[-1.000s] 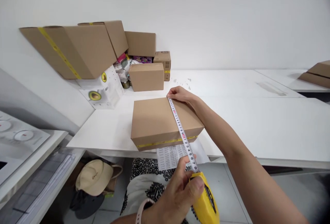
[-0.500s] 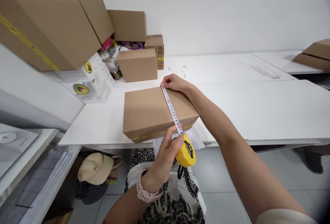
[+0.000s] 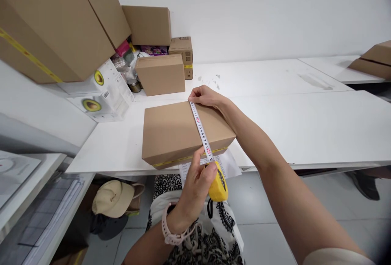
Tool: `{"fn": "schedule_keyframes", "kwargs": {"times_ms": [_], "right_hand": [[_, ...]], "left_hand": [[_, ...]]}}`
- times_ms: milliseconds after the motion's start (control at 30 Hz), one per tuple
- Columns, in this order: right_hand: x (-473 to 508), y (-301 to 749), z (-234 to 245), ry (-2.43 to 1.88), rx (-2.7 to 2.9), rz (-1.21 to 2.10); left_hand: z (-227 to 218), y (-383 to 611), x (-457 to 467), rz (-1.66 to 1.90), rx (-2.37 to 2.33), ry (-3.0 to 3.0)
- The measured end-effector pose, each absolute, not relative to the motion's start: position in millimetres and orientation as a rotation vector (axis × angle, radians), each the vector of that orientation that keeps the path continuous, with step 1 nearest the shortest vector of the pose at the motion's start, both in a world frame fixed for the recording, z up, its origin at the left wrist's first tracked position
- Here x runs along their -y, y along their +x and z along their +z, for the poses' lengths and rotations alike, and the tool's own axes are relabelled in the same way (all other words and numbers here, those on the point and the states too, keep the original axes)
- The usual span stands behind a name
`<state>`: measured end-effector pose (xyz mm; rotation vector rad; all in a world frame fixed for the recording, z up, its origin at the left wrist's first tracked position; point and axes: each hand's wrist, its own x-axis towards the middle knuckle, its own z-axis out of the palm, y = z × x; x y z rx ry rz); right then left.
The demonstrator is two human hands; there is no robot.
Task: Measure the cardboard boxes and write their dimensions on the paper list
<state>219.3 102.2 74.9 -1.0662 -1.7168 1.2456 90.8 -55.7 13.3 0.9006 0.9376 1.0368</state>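
A brown cardboard box (image 3: 171, 128) lies at the front edge of the white table, with yellow tape along its near side. Across its top runs the white blade (image 3: 200, 128) of a tape measure, slanting from the far edge toward me. My right hand (image 3: 203, 95) pinches the blade's far end at the box's back edge. In my left hand (image 3: 197, 181) is the yellow case of the tape measure (image 3: 219, 185), held just off the near edge and over my lap. A printed sheet (image 3: 227, 163) sticks out from under the box.
At the back left stand more cardboard boxes (image 3: 160, 75), white cartons with avocado pictures (image 3: 104, 94) and packed goods. A white table (image 3: 290, 126) stretches to the right, with another cardboard box (image 3: 374, 61) at its far end. Below left, a cream cap (image 3: 113, 199) sits under the table.
The tape measure's case has tilted and dropped slightly in my left hand. My right hand stays at the box's back edge. The whole view has shifted a little.
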Motion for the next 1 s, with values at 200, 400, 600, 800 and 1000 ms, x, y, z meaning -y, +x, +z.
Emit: {"fn": "schedule_keyframes", "kwargs": {"times_ms": [200, 400, 600, 800, 1000], "right_hand": [[-107, 219, 73, -1.065, 1.720, 1.265], [-111, 224, 66, -1.009, 1.726, 1.267], [-176, 218, 44, -1.035, 1.874, 1.252], [-212, 215, 42, -0.946, 1.882, 1.161], [-142, 239, 94, -0.761, 1.722, 0.955]], "left_hand": [[8, 90, 56, 1.054, -0.938, 0.874], [8, 89, 56, 1.050, -0.929, 0.847], [8, 86, 56, 1.038, -0.906, 0.833], [8, 80, 52, 1.036, -0.905, 0.724], [-14, 68, 64, 0.986, -0.895, 0.793]]}}
